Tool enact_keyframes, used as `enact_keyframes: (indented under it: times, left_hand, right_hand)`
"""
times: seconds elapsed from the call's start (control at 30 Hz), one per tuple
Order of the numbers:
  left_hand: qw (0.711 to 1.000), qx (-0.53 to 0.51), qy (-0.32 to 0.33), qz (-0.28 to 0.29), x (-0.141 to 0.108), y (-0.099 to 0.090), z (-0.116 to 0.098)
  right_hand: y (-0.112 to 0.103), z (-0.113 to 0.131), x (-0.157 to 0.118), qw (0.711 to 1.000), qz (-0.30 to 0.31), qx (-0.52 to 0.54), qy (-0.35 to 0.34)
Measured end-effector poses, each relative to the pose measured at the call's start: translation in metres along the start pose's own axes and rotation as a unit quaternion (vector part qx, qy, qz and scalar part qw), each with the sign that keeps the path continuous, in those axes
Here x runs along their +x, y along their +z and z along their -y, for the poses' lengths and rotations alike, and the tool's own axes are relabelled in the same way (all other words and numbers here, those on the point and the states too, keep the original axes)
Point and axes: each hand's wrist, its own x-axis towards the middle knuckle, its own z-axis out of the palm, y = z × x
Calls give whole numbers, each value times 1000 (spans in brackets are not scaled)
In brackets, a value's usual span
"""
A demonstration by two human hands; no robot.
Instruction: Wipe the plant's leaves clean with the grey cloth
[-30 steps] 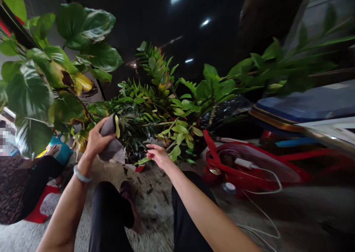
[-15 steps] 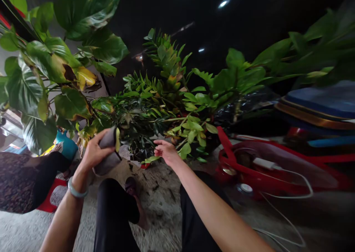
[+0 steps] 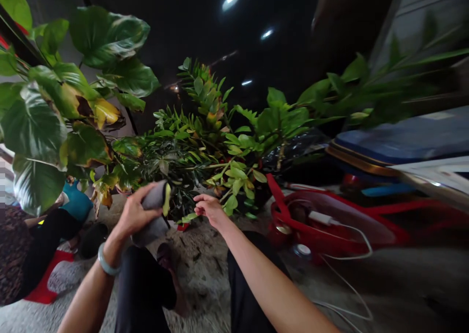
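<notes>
My left hand (image 3: 134, 213) is wrapped around a rolled or folded grey fabric piece (image 3: 151, 231) with a black edge. A strip of yellow-green shows at its right end. The fabric is above my left knee. To the right of it, apart from it, my right hand (image 3: 209, 209) hovers in front of the plant leaves. Its fingers are curled together with the index finger forward. Whatever they pinch, if anything, is too small to make out. A pale bangle (image 3: 107, 260) circles my left wrist.
Leafy potted plants (image 3: 205, 142) spread across the front, with a large-leaved plant (image 3: 32, 128) at left. A red bag (image 3: 330, 216) with a white charger and cable (image 3: 366, 240) lies right. Blue-topped stacked items (image 3: 395, 137) stand behind it. Another person (image 3: 47, 235) sits at far left.
The view has swung to the right, so the surroundings sit further left. Both hands keep nearly the same pose; my left hand still grips the grey fabric piece.
</notes>
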Motion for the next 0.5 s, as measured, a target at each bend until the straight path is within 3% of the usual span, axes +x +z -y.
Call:
enact_keyframes:
  times: [0.1,0.17,0.2,0.27,0.33,0.37,0.43,0.5]
  left_hand:
    - [990,18,42,-133,44,-23,-15]
    - [987,53,36,-149,62,-19,-14]
    - [990,73,25,-114,63,-12,-11]
    - [995,99,5,26,53,5,-5]
    - [979,90,7,184,33,15,-6]
    - [971,77,16,225,25,14,-10]
    - [975,57,43,209,19,4,-24]
    - [991,61,77,95,31,-10,-41]
  right_hand:
    - [-1,0,1,1000,-1,1,1]
    - [-1,0,1,1000,-9,11,1]
    - [-1,0,1,1000,-10,16,1]
    - [-1,-1,1,1000,-3,23,4]
    - [-2,-3,2,1000,4,24,8]
    - [-2,-3,2,1000,6,23,10]
    - [-3,-4,2,1000,5,19,13]
    - [-3,-3,2,1000,6,17,13]
